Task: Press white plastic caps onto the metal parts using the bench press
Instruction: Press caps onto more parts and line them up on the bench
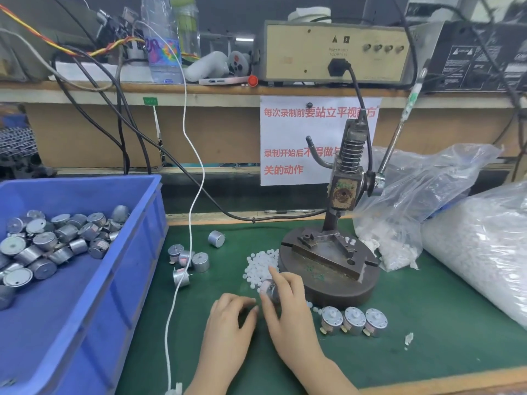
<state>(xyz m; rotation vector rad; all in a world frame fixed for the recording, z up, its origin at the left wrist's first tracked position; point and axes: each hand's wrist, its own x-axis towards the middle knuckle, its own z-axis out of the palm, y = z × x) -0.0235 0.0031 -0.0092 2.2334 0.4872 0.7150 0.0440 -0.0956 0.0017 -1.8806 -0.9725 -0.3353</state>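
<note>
**Right hand** (285, 303): fingers curled round one metal part (270, 287). It holds the part tilted just above the green mat (427, 295), close to the front of the press base. The tilt probably turns the shaft end toward the other hand so a cap can go on.

**Left hand** (231, 317): fingers bent, tips pointing down beside the right thumb. It is blurred, so I cannot tell whether it pinches a cap or holds nothing.

**White caps** (262, 263): a loose heap on the mat against the left side of the press base, within easy reach of both hands.

**Bench press** (342, 195): stands upright on a round base. Its fixture plate (328, 252) holds no part, and its lever (399, 132) is raised and untouched. Pressing has likely not begun for this piece.

**Capped parts** (353, 320): three in a row with caps up, just in front of the base. They look like finished pieces set aside.

**Blue bin** (137, 252): on the left, holding a stock of parts (42, 246). A few loose parts (188, 258) lie on the mat between the bin and the caps, apparently staged for the next turns.

**Plastic bags** (484, 238): on the right, holding what looks like bulk cap supply.
</note>
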